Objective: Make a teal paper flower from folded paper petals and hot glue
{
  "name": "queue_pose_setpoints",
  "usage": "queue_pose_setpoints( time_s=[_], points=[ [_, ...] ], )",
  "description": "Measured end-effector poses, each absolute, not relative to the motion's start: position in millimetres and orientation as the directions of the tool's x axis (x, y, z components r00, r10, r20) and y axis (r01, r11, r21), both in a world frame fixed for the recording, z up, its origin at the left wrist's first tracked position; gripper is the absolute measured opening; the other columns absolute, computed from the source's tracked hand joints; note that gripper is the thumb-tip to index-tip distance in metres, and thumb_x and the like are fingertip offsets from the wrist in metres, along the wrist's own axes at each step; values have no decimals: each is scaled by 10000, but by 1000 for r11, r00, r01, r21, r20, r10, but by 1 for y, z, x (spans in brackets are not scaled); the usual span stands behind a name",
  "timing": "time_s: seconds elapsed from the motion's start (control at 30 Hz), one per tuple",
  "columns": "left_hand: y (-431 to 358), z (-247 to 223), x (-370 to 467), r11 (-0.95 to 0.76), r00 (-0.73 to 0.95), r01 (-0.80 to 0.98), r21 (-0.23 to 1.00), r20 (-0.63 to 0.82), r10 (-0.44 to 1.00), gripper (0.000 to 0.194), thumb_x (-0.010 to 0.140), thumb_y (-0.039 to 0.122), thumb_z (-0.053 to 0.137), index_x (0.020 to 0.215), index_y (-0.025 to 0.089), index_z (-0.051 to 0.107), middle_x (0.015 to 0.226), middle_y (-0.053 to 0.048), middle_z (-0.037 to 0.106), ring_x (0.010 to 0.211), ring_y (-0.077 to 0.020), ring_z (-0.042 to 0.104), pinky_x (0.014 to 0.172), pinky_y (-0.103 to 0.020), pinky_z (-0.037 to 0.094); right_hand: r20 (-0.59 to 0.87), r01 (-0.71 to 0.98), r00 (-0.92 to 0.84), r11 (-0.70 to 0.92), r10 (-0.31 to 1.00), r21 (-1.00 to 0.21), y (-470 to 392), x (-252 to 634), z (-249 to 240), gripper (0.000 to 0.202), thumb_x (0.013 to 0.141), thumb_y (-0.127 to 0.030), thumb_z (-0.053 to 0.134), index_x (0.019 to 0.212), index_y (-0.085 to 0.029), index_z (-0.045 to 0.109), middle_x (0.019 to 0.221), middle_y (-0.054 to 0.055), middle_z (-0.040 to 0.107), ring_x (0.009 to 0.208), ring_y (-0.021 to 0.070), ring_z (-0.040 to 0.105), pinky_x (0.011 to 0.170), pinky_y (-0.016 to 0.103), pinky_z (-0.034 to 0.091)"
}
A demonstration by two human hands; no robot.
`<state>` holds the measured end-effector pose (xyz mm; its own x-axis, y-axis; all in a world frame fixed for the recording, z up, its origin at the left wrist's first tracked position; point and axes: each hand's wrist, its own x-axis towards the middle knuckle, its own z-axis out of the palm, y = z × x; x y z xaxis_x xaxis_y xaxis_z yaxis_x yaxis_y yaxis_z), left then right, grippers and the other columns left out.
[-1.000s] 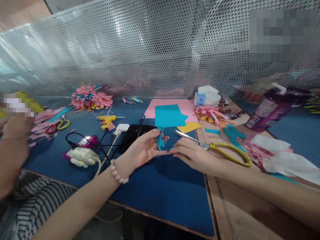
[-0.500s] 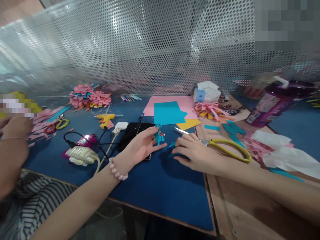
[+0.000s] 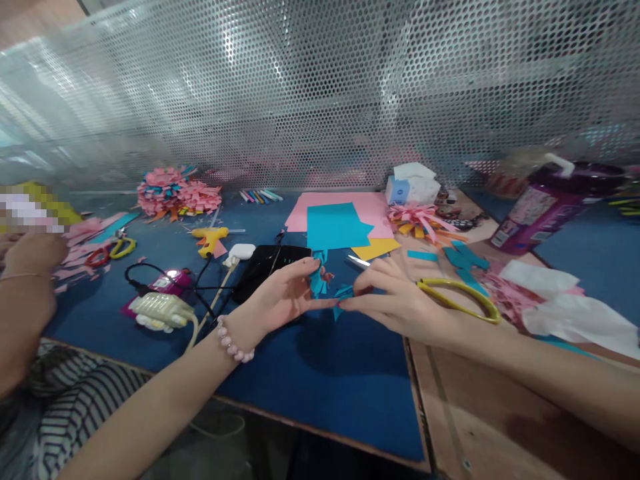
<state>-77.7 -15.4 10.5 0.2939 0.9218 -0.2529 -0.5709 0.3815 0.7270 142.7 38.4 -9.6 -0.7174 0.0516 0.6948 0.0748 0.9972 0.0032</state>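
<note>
Between the thumb and fingers of my left hand is a fringed piece of blue paper, held above the table. Close by on the right, my right hand pinches a second blue paper piece at its fingertips. The two hands nearly meet, and a left fingertip reaches to the second piece. Yellow-handled scissors lie under and beside my right hand, their blade tip showing beyond its fingers. Past the hands, a blue paper sheet rests on pink sheets, with a yellow sheet at its corner.
A yellow glue gun, a black device and a power strip with cords lie left. Paper pom-poms stand behind. At right are a tissue box and a purple tumbler. Another person's hand is far left.
My right hand has lifted from the table and moved left toward my left hand, bringing up a blue paper piece. My left hand still holds its fringed piece.
</note>
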Motion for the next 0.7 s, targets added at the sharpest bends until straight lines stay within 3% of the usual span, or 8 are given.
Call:
queue_pose_setpoints(
  time_s=[0.13,0.33,0.47,0.6,0.7],
  points=[
    [-16,11,-77,360,271,-579,732,-243,931,45,816,181,662,813,139,647,771,-10,652,742,-127,649,815,-394,585,689,78,-721,997,76,-28,36,141,-7,236,891,-117,531,1045,-221,677,909,46,671,847,169,505,794,337,425],
    [-15,11,-75,318,201,-601,733,-246,948,121,882,189,571,808,126,644,793,-45,661,803,-158,658,824,-441,579,663,170,-645,917,381,-362,23,129,-11,201,857,-210,573,992,-129,698,942,99,689,886,195,595,819,356,509],
    [-15,10,-73,311,225,-640,702,-215,950,130,889,189,566,799,126,635,795,-42,655,827,-141,648,902,-463,546,640,197,-574,845,511,-497,15,124,-15,198,887,-216,557,949,-115,716,955,104,681,900,179,634,829,327,529],
    [-17,12,-72,273,210,-662,698,-177,962,139,893,177,553,784,131,626,813,-33,651,824,-131,643,946,-489,516,490,261,-564,707,664,-657,8,125,-10,232,912,-269,535,1004,-181,730,1020,73,670,941,172,635,854,331,523],
    [-20,15,-71,223,166,-656,721,-150,975,103,858,176,605,763,137,615,808,-21,648,839,-140,645,929,-472,527,342,285,-533,545,774,-789,5,124,-5,235,918,-306,529,1008,-234,734,990,48,678,877,166,644,779,330,539]
  ],
)
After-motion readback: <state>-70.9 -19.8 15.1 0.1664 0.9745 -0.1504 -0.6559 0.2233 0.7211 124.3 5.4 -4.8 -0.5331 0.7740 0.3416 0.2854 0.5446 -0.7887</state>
